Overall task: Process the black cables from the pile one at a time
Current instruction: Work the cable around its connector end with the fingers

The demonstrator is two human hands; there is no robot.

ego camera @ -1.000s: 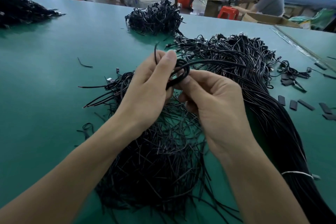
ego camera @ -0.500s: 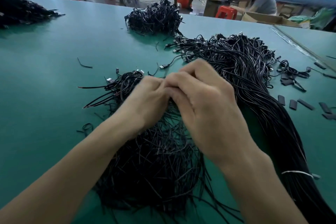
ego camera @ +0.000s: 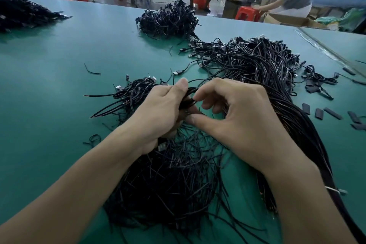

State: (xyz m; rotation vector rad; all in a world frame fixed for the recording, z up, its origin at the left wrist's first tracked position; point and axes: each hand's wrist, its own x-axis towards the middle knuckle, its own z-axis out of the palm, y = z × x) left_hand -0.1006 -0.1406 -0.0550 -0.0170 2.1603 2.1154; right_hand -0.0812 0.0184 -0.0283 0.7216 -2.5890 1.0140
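As left hand [ego camera: 158,113] grips cable [ego camera: 187,102], right fingers [ego camera: 210,87] pinch it.

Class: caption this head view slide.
Left hand grips a thin black cable, right hand touching it, over tangled black cable pile.

We hold one thin black cable [ego camera: 189,98], folded into a small loop, pinched between our left hand [ego camera: 160,113] and right hand [ego camera: 237,117]. Just beneath it, nearer to us, lies a loose tangled pile [ego camera: 174,180] of black cables. To the right, a long bundle [ego camera: 263,65] of cables runs from near to far, its plug ends fanned out at the far end.
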